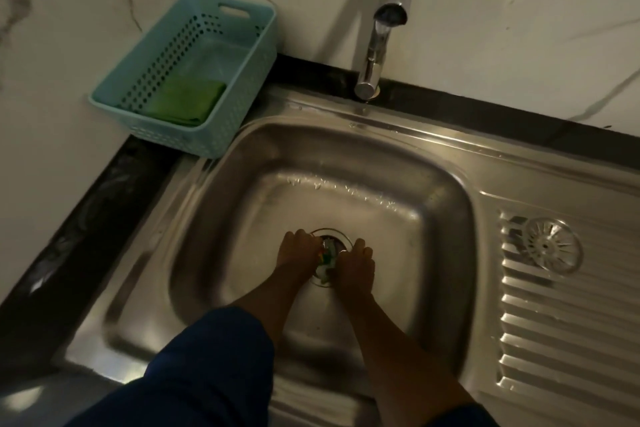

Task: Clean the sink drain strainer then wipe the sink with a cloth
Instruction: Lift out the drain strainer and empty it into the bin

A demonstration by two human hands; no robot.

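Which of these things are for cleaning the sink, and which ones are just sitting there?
For the job:
- round metal drain strainer lying on the ribbed draining board
- drain hole with scraps in it, both hands at it: left hand, right hand
- steel sink
- folded green cloth

Just there:
- pale blue plastic basket holding the cloth
- chrome tap

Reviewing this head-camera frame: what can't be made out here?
- Drain opening: mostly covered by the left hand and right hand; the small coloured bits between them are too blurred to identify.
- Whether the fingers grip anything: hidden, curled into the drain.
- Faucet: upper part motion-blurred.
- Green cloth: partly hidden by the basket wall.
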